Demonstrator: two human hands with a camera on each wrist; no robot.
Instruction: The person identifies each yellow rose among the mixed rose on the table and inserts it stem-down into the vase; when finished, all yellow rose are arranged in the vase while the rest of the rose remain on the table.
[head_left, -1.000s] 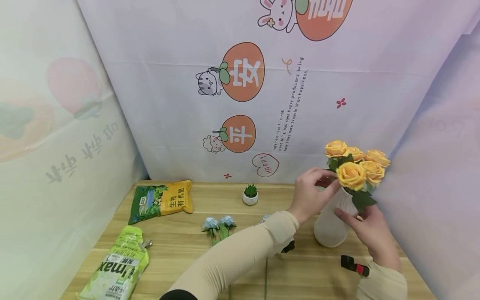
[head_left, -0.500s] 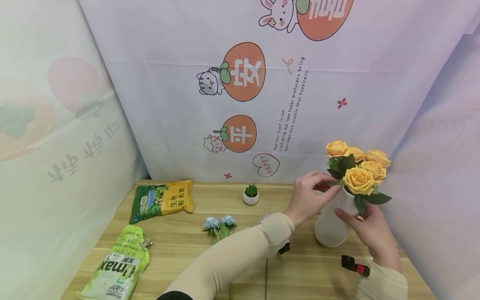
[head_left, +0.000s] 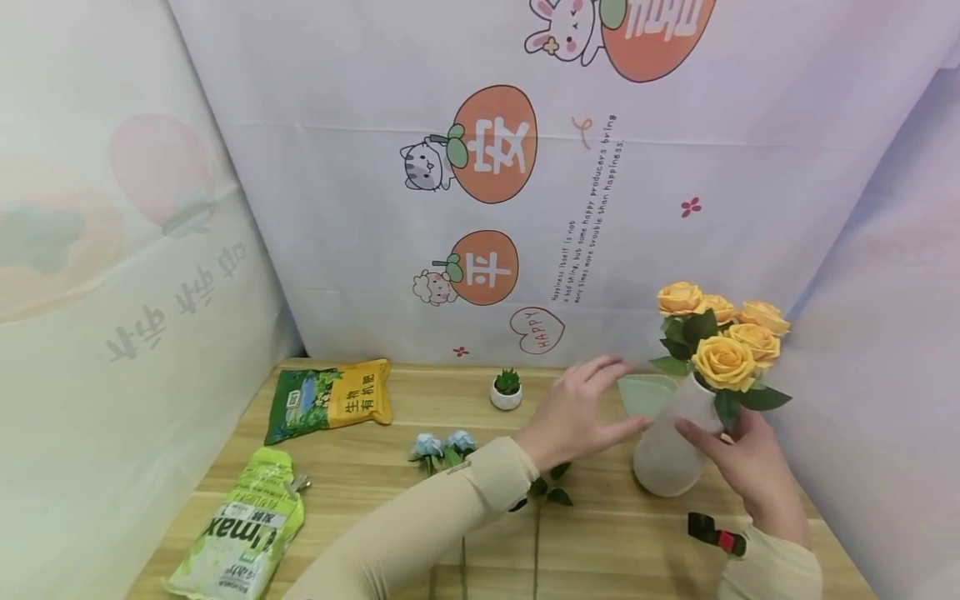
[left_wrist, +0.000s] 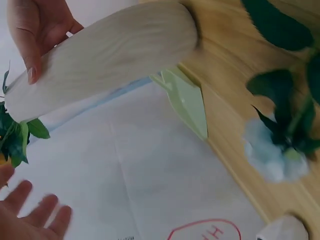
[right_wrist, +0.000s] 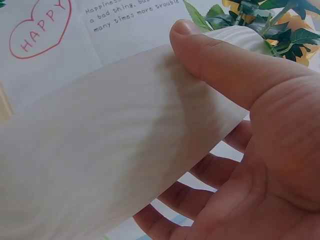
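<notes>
At the far right of the table [head_left: 600, 533], the white vase [head_left: 667, 450] of yellow roses [head_left: 722, 360] is gripped by the right hand [head_left: 750, 471]; the left hand [head_left: 573, 417] is spread open beside it. The vase is best kept upright.

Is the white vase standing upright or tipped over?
Upright: the vase stands on the table, roses rising from its mouth, right hand gripping it.

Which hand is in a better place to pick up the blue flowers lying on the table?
Probably the left hand. It is open, holds nothing, and hovers nearer the blue flowers. The right hand is wrapped round the white vase with the yellow roses.
</notes>
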